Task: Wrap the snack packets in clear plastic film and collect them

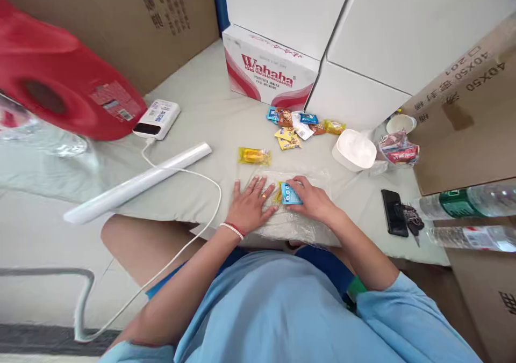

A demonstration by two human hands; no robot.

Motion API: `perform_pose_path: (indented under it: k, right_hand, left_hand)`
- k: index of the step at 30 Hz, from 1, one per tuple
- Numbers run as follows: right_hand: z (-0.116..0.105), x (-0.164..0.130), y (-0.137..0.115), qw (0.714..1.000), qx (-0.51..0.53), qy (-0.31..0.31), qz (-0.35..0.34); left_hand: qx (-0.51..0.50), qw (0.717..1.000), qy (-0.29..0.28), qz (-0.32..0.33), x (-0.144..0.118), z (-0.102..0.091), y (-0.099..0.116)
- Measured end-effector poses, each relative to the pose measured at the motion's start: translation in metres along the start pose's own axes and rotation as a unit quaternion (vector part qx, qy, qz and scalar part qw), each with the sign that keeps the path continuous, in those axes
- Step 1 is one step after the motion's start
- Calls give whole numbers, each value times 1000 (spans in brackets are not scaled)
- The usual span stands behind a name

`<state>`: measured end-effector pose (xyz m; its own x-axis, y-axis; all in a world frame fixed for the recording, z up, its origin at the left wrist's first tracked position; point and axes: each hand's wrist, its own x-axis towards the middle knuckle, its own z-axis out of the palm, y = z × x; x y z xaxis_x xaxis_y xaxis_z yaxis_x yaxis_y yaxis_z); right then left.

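My left hand lies flat with fingers spread on a sheet of clear plastic at the table's near edge. Just right of it, my right hand grips a small blue snack packet between thumb and fingers. A bit of yellow wrapper shows at the packet's left side, partly hidden. Beyond my left hand lies a yellow-wrapped snack. Farther back is a pile of small snack packets in yellow, blue, brown and white.
A white bowl and bagged red snacks stand at right, near a black phone and plastic bottles. At left are a white roll, a cabled power bank and a red jug. Behind stands a Wahaha box.
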<state>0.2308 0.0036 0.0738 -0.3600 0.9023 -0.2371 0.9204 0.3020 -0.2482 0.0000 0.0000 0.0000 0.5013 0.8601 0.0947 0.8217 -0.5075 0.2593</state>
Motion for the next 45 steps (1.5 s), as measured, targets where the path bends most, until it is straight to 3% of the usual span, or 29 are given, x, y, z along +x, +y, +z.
perform_pose_path:
  k: [9,16,20,23,25,27,30,32,36,40,45]
  right_hand:
    - [-1,1,0,1000,-11,16,24]
    - [5,1,2,1000,-19,10,-2]
    - [4,-22,13,996,40,75,-21]
    - [4,-51,21,974,135,159,-84]
    - [8,-72,23,958,173,174,-149]
    - [17,-89,23,959,147,164,-177]
    - [33,-103,24,972,73,186,-127]
    - [37,-104,28,967,87,217,-105]
    - [22,-96,45,937,229,250,-89]
    - [3,-77,68,910,349,222,-13]
    - [10,-47,85,879,430,177,103]
  left_hand:
    - [-11,1000,4,-2,-2,1,-1]
    - [-48,998,26,23,-8,-8,-13]
    - [-67,995,41,57,-23,-19,-24]
    - [-89,991,2,97,-34,-26,-35]
    - [-104,986,-34,125,-40,-29,-43]
    - [-107,983,-59,137,-44,-30,-50]
    - [-103,986,-69,114,-42,-32,-58]
    - [-111,986,-73,99,-37,-35,-62]
    - [-145,982,-88,86,-20,-43,-69]
    - [-190,976,-83,64,3,-53,-71]
    - [-220,975,-31,12,30,-44,-70]
